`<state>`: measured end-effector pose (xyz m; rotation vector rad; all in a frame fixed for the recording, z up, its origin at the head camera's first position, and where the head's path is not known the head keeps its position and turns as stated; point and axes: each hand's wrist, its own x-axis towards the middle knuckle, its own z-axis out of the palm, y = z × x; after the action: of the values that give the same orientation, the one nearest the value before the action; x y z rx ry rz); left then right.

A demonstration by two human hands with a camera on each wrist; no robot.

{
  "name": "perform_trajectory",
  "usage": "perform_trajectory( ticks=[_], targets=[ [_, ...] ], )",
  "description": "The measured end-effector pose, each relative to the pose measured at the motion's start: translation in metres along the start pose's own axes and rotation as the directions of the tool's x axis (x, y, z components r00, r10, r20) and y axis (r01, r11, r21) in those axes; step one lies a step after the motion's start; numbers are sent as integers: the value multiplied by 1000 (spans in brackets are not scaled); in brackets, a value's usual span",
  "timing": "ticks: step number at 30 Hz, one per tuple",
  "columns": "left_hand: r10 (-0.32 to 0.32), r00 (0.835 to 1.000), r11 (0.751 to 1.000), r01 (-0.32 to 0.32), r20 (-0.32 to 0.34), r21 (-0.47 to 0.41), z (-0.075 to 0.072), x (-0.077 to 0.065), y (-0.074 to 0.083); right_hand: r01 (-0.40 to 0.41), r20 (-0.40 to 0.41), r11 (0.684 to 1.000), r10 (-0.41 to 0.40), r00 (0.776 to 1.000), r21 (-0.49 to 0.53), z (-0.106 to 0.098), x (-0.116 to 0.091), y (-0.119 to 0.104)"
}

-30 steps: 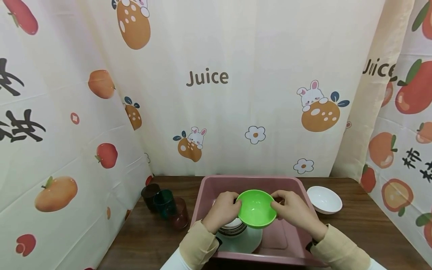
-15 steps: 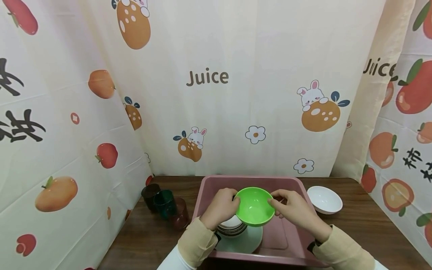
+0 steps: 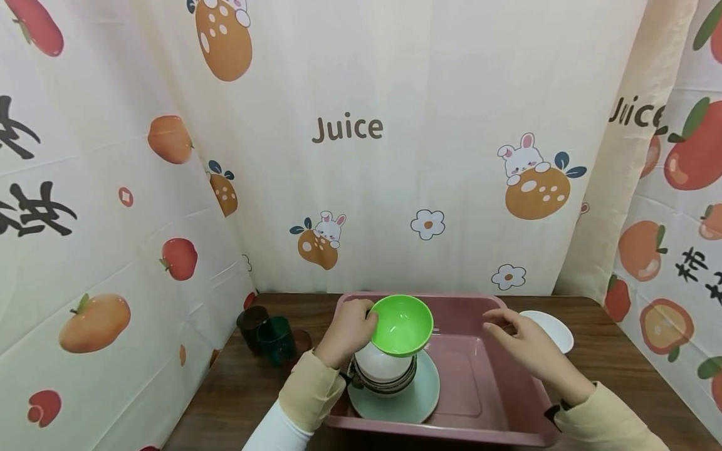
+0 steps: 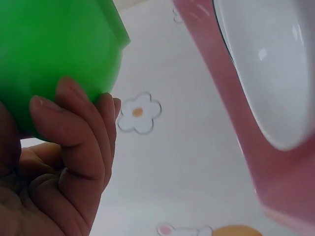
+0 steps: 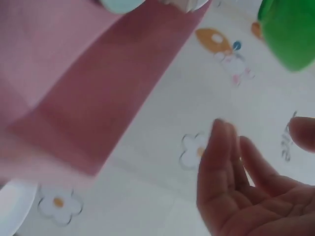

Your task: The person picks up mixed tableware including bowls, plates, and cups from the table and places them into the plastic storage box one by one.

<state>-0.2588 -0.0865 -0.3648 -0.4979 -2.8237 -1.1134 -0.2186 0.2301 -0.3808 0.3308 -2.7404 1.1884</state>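
Observation:
My left hand (image 3: 347,331) grips a green bowl (image 3: 402,326) by its left rim, thumb toward the inside and fingers under the outer wall. The bowl hangs above a stack of bowls (image 3: 383,369), the top one white, on a pale green plate (image 3: 420,401). Plate and stack sit in the left part of a pink basin (image 3: 479,376). In the left wrist view the fingers (image 4: 74,132) press the bowl's green underside. My right hand (image 3: 524,341) is apart from the bowl, over the basin's right rim, with thumb and fingers spread and holding nothing.
Right of the basin a white bowl (image 3: 549,329) stands on the wooden table (image 3: 609,351), partly behind the right hand. Several dark tinted cups (image 3: 275,338) stand left of the basin. A printed curtain (image 3: 372,188) encloses the back and sides.
My right hand has let go of the green bowl and moved right. The left hand has carried the bowl left and slightly up, over the stack.

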Motion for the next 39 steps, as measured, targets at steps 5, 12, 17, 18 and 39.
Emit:
perform_trajectory(
  ticks=[5,12,17,18,39],
  targets=[
    [-58,998,998,58,6,-25,-5,4,-13,-23,-58,992,16,998,-125,-11,-7,21],
    [-98,995,995,98,21,19,-3,10,-28,-66,-88,956,42,995,-285,-13,-13,55],
    [-110,994,991,108,20,80,1,13,-32,-57,-99,940,25,995,-337,-3,-17,76],
    [-114,993,990,111,21,92,2,14,-33,-56,-95,940,25,995,-337,-1,-18,78],
    [-45,998,946,28,47,322,20,23,-48,-120,-33,955,115,993,-270,21,-24,82]
  ],
)
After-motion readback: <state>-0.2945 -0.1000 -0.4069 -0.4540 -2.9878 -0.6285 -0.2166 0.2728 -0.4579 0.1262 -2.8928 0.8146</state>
